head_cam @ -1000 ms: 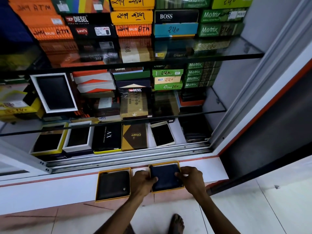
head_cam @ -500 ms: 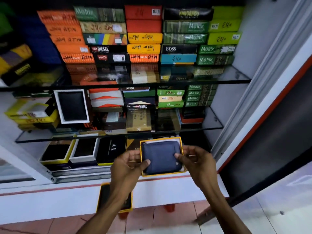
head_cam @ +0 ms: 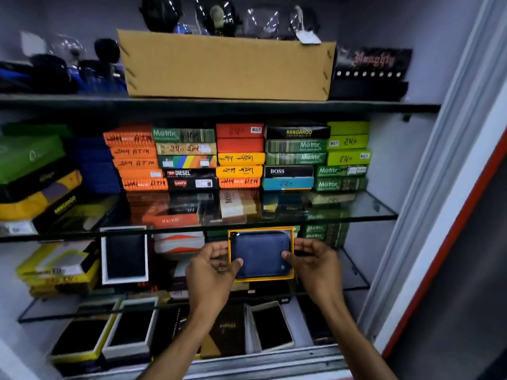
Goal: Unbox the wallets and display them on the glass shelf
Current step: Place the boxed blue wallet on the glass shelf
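Lifted off the ledge now, the blue wallet [head_cam: 262, 253] in its orange-rimmed tray [head_cam: 260, 278] sits pinched between left hand [head_cam: 211, 270] and right hand [head_cam: 315, 266], just under the glass shelf [head_cam: 356, 215]. I'd keep it level and slide it in slowly.

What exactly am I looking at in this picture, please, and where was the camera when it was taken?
There is no machine here: a person wears a wide-angle camera on the head, so you look forward and down at their two bare hands. The left hand and right hand together hold an open yellow-rimmed box with a dark blue fabric wallet lying in it, raised in front of a display cabinet. Above it a glass shelf carries stacks of coloured wallet boxes. Higher up sits a long brown cardboard carton. Below, more open boxed wallets lie on display.
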{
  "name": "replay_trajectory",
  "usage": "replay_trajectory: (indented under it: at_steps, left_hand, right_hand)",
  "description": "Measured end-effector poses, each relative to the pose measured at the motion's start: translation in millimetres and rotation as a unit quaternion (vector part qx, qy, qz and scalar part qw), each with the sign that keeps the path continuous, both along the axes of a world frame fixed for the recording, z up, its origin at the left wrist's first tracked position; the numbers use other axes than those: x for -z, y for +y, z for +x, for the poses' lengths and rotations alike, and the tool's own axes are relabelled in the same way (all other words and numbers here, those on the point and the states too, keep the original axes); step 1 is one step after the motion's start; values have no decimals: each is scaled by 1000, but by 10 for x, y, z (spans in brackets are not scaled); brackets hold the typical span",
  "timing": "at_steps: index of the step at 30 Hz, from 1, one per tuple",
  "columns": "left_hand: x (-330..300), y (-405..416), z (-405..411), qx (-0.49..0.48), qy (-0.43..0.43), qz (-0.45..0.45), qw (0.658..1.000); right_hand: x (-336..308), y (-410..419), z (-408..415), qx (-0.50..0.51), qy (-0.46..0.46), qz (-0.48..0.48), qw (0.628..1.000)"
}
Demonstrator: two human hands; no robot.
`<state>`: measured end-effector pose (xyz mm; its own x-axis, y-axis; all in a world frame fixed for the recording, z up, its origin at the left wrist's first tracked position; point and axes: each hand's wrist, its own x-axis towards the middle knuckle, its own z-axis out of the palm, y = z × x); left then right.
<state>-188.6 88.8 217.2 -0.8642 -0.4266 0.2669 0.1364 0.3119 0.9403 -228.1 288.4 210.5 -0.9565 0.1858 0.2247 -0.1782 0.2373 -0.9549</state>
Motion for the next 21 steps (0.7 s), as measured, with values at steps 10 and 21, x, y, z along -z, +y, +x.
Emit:
replay_trajectory:
  at_steps: [10, 21]
  left_hand:
    - [319, 180, -737, -13, -62, -48, 997]
    - [516, 177, -932, -8, -86, -72, 994]
  right_hand:
    - [312, -11, -664, 60, -56, 40, 996]
    - [423, 59, -742, 41, -52, 65, 996]
